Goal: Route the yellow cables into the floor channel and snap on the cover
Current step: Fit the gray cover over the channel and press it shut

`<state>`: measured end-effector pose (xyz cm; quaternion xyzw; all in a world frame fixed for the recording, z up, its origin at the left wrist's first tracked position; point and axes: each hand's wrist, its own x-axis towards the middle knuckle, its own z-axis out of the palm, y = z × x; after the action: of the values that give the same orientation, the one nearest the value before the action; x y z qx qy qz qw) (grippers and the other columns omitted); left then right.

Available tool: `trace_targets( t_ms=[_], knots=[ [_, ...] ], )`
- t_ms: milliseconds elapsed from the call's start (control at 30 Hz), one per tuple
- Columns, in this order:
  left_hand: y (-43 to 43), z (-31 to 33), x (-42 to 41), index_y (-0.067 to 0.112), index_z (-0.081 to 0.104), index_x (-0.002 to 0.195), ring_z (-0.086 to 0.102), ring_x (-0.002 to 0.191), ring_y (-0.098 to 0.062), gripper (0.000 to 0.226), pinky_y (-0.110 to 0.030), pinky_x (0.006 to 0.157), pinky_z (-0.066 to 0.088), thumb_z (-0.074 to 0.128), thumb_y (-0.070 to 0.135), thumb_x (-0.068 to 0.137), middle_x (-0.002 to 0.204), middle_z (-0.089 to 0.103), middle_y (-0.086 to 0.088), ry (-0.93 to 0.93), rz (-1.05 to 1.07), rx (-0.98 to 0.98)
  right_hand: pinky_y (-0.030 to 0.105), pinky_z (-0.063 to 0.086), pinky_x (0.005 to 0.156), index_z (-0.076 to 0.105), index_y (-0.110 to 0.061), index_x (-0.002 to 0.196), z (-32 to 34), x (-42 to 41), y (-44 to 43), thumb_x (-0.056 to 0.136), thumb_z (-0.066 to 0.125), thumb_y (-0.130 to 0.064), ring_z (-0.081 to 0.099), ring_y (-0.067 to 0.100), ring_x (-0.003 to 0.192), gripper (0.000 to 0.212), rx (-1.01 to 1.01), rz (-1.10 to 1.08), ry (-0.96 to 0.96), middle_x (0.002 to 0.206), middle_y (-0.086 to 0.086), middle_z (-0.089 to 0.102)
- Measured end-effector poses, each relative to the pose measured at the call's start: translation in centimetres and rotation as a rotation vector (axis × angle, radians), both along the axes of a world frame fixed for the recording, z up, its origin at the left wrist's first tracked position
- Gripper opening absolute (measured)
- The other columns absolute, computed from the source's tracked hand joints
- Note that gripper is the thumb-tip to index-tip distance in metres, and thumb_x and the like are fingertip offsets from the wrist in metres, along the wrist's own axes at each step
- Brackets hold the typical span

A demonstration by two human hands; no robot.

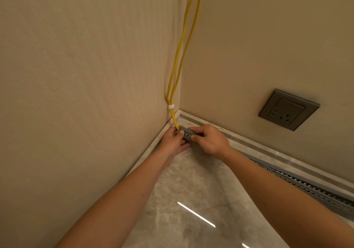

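Gripping the corner end of the grey slotted channel (186, 135) with the left hand (173, 141), fingers curled right where the two yellow cables (183, 46) drop in. Unclear whether the cables are pinched too. Cables climbing the wall corner straight above that grip, bound by a white tie (171, 106) just over the knuckles. Pinching the same channel just beside, right hand (211, 141), thumb on the near slotted side, fingers over the top. Channel running on past the right wrist across the marble floor (191, 190). Wall socket (289, 110) above and right, well apart.
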<state>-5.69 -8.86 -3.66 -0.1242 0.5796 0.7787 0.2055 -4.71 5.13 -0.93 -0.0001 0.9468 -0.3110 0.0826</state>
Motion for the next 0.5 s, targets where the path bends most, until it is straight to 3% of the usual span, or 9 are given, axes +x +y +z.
trace_targets(
  t_ms=[100,267,367,500],
  knots=[
    [0.04,-0.21,0.17,0.003,0.047,0.130,0.059,0.115,-0.029,0.029,-0.036,0.094,0.049,0.038,0.009,0.103,0.127,0.057,-0.019,0.004,0.034,0.030,0.037,0.054,0.075,0.062,-0.056,0.111,0.20,0.05,-0.38,0.084,0.053,-0.037,0.064,0.013,0.087,0.034,-0.019,-0.044,-0.026,0.095,-0.015,0.072],
    [0.12,-0.43,0.18,0.001,0.052,0.124,0.066,0.094,-0.020,0.026,-0.027,0.080,0.056,0.042,0.011,0.102,0.111,0.064,-0.017,0.020,0.071,0.045,0.036,0.053,0.071,0.065,-0.056,0.104,0.48,0.05,-0.66,0.083,0.054,-0.037,0.064,0.013,0.082,0.030,-0.058,-0.098,-0.025,0.087,-0.015,0.072],
    [0.05,-0.52,0.20,0.004,0.056,0.121,0.067,0.087,-0.015,0.024,-0.020,0.068,0.059,0.046,0.013,0.101,0.103,0.066,-0.011,0.024,0.121,0.078,0.036,0.051,0.073,0.065,-0.050,0.110,0.58,0.30,-0.66,0.089,0.053,-0.037,0.060,0.014,0.088,0.028,0.008,-0.056,0.038,0.091,-0.015,0.063],
    [-0.06,-0.56,0.33,0.007,0.059,0.119,0.067,0.087,-0.015,0.024,-0.020,0.068,0.060,0.053,0.018,0.098,0.098,0.068,-0.009,0.031,0.186,0.119,0.036,0.048,0.075,0.063,-0.046,0.115,0.67,0.36,-0.39,0.093,0.048,-0.039,0.057,0.014,0.092,0.028,0.036,-0.019,0.101,0.094,-0.012,0.056]
  ],
)
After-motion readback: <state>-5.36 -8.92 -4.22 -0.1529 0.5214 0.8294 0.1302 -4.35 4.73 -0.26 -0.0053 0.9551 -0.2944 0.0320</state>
